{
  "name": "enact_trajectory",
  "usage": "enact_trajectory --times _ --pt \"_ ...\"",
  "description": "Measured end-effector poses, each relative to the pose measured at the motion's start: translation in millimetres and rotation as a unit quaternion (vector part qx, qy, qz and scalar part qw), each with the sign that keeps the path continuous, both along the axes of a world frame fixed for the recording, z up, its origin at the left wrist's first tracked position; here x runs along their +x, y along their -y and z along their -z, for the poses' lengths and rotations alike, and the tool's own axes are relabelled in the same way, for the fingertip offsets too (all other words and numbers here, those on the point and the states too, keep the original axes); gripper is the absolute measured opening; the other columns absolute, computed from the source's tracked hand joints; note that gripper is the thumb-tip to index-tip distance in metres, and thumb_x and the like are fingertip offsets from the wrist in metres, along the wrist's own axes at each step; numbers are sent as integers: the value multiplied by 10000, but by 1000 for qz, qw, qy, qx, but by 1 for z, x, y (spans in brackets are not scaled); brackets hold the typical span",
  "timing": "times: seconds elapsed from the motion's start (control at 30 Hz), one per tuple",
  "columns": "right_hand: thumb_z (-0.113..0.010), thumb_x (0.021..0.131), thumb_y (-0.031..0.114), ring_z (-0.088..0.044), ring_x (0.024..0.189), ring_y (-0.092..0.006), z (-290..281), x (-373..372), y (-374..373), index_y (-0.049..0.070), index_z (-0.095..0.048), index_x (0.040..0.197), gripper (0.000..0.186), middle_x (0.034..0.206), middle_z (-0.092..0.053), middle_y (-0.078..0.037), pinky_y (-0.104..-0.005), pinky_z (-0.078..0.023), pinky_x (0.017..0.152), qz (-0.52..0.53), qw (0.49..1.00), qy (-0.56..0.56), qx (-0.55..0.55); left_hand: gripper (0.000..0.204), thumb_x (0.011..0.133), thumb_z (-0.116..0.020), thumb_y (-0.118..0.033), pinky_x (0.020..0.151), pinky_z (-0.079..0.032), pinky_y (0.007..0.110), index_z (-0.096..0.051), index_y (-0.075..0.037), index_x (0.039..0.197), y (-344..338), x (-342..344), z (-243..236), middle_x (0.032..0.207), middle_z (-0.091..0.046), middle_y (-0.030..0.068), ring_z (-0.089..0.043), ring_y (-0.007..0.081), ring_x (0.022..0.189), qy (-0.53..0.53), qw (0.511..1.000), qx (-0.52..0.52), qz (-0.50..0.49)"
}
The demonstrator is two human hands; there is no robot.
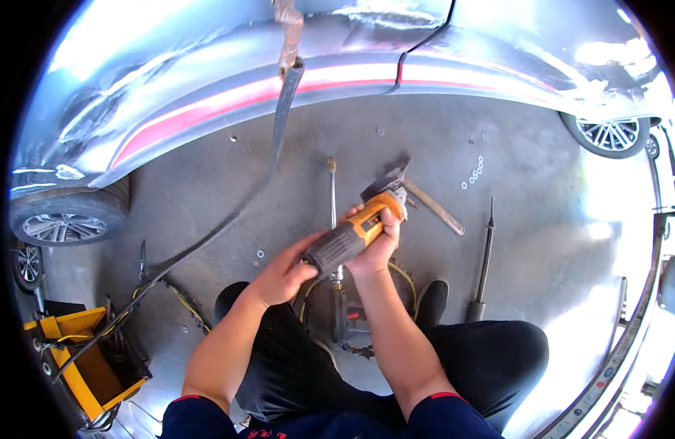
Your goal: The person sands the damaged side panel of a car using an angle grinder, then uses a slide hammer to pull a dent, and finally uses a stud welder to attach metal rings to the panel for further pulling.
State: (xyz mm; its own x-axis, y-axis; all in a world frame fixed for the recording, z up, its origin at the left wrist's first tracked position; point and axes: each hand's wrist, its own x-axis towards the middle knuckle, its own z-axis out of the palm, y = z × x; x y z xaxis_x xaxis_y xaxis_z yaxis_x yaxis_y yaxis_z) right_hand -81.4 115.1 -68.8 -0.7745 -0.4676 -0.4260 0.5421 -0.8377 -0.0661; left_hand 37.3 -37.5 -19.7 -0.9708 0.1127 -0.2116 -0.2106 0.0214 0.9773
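Observation:
My left hand [282, 271] is closed around the dark rear end of an orange-and-black angle grinder [363, 225]. My right hand [375, 249] grips the grinder farther forward, its thumb over the orange body. The grinder lies diagonally across my lap area, its silver head pointing up and right. Beyond that head, a hammer [434, 207] with a wooden handle lies on the floor. A long metal rod tool [332, 190] runs beneath the grinder, partly hidden, down to a black handle between my legs, beside a looped yellow-and-black cable [407, 282].
A silver car side with a red stripe [462, 74] spans the top, with wheels [607, 135] below. A grey cable [242, 208] runs from a copper-coloured piece on it toward a yellow cart [77, 369]. Another rod [488, 256], small washers [473, 177] and a long rail [623, 333] lie right.

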Motion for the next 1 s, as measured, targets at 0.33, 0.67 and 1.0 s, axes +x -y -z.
enact_trajectory --times 0.33,0.67,1.0 --pt "-731 804 175 -633 950 -238 26 -1 66 76 -568 1166 409 1065 -636 -80 -418 -543 825 -40 930 65 360 464 978 -393 -317 957 -460 367 -684 22 1105 39 31 48 1083 -702 170 -633 254 1079 219 876 -287 -322" --pt "-841 710 119 -580 1158 -229 5 -38 54 34 -504 1327 708 1257 -603 -91 -382 -438 1012 -235 849 -9 472 307 943 -538 -210 939 -499 454 -677 -3 1122 -30 36 -4 1091 -687 233 -641 410 1067 169 847 -413 -289" --pt "-836 719 152 -577 1108 -210 27 -65 33 75 -487 1307 688 1223 -574 -66 -413 -492 936 -386 827 -104 395 473 932 -581 -269 1009 -466 473 -561 -4 1323 -131 66 -99 1221 -626 248 -584 420 1173 342 857 -342 -179"
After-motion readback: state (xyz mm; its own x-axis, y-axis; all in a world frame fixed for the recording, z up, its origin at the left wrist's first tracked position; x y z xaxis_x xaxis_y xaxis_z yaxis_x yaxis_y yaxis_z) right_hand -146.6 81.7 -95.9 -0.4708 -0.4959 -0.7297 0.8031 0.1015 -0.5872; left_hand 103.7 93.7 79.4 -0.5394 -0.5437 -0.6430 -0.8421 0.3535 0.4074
